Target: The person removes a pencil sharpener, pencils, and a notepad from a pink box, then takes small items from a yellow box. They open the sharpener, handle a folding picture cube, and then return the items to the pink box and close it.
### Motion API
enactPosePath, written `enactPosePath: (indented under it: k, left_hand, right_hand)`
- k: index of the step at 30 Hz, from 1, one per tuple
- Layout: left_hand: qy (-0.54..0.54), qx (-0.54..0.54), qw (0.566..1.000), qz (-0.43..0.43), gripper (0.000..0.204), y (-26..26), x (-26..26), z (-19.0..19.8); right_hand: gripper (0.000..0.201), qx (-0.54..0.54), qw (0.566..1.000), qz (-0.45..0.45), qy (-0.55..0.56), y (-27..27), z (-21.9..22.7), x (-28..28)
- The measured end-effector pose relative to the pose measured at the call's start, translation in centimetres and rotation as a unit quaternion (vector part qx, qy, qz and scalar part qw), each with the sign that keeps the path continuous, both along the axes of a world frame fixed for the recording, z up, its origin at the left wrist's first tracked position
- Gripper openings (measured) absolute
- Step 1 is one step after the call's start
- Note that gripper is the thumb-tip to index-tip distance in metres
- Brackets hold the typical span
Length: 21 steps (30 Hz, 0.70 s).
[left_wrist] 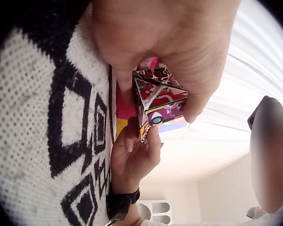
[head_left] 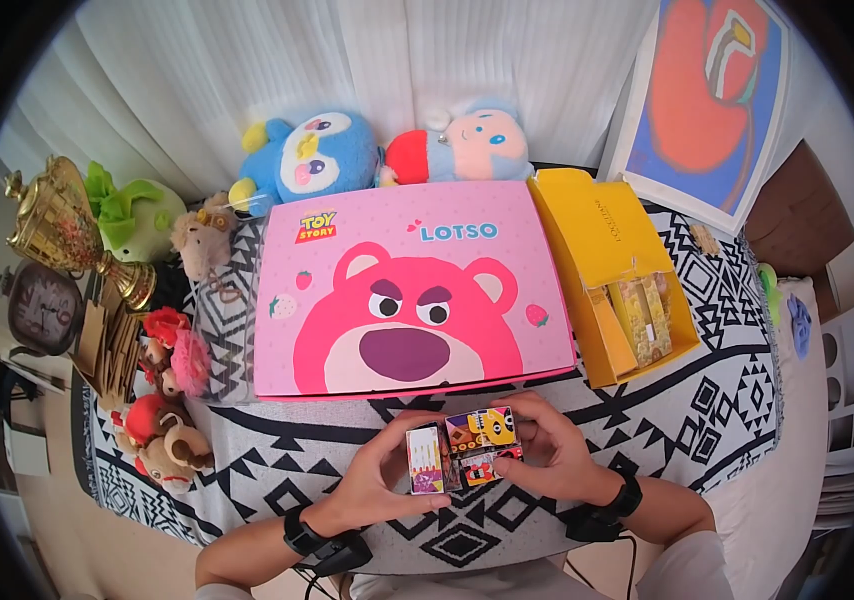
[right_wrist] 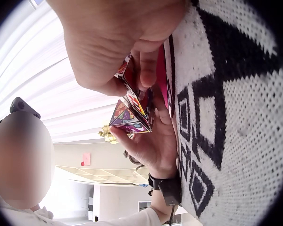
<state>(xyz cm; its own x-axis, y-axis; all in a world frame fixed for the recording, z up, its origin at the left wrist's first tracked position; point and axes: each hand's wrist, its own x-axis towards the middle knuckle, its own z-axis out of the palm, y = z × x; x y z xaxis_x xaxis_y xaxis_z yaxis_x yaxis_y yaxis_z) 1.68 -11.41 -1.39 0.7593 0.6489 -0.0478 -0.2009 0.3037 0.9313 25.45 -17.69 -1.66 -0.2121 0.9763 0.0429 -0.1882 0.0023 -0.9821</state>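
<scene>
A folding puzzle cube (head_left: 482, 430) with colourful cartoon prints is held between both hands, near the front edge of the cloth-covered table. It stands partly unfolded, with pointed, triangular-faced sections showing in the left wrist view and a gap between two blocks in the head view. My left hand (head_left: 384, 480) grips the left block, thumb along its near edge. On the other side my right hand (head_left: 554, 455) pinches the right block, its thumb on the printed face. In the right wrist view, the left hand's fingers (right_wrist: 127, 146) hold the cube (right_wrist: 129, 120) from below.
Just beyond the hands lies a large pink Lotso box (head_left: 347, 300). To its right is an open yellow box (head_left: 587, 225) with packets inside. Plush toys (head_left: 322, 155) sit behind; a gold trophy (head_left: 52, 215), a clock (head_left: 42, 308) and small stuffed toys (head_left: 162, 445) line the left side.
</scene>
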Motion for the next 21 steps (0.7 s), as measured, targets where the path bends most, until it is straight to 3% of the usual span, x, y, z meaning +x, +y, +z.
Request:
enactPosePath:
  k: [2,4,14,21]
  left_hand:
    - [-0.005,0.007,1.000,0.001,0.079,0.0,0.0,0.0]
    - [-0.010,0.013,1.000,0.003,0.080,0.0,0.1,0.0]
    - [-0.028,0.031,0.999,0.018,0.081,0.0,0.2,-0.6]
    - [0.005,0.049,0.998,0.030,0.081,-0.2,0.1,-1.2]
  right_hand:
    - [0.058,0.013,1.000,-0.010,-0.013,0.2,0.1,0.2]
    - [0.057,0.098,0.980,-0.008,-0.175,0.4,0.3,0.8]
    - [0.054,0.073,0.981,-0.044,-0.172,0.2,0.1,0.5]
    - [0.059,0.039,0.998,-0.013,-0.046,0.0,-0.8,0.8]
